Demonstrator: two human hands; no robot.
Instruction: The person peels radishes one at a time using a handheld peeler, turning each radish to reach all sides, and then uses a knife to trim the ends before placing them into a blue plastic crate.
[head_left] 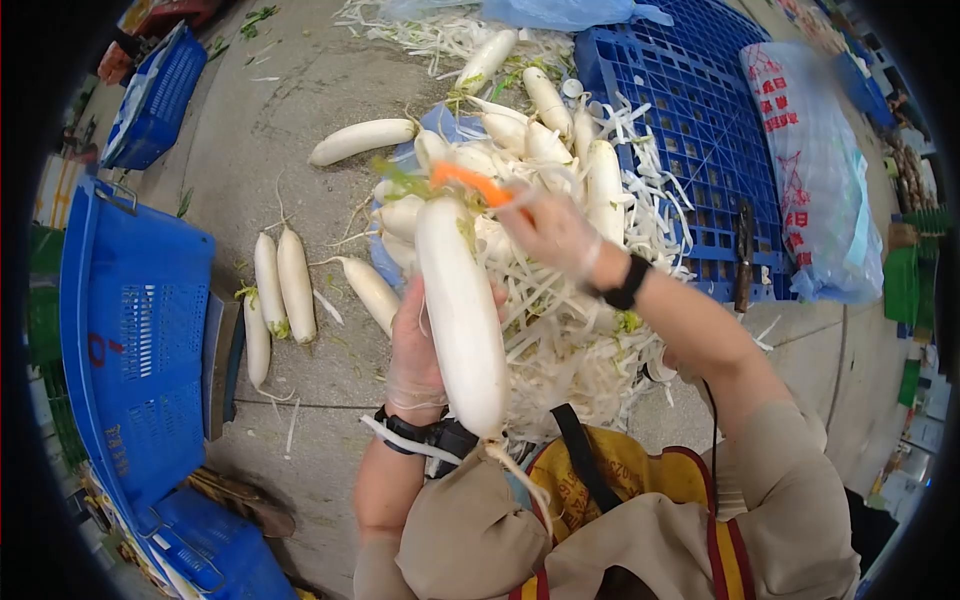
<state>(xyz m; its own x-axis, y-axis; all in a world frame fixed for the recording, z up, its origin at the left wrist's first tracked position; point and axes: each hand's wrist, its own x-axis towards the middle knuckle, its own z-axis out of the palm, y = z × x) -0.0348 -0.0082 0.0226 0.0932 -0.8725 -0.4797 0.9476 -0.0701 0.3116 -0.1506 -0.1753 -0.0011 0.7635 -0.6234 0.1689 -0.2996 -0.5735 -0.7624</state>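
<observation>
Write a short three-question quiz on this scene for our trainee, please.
1. True or false: the left hand holds the long white radish from beneath.
2. What is the right hand gripping? A) orange peeler B) scissors C) brush
3. What colour is the crate on the floor to the person's left?

Key: 1 true; 2 A; 3 blue.
</observation>
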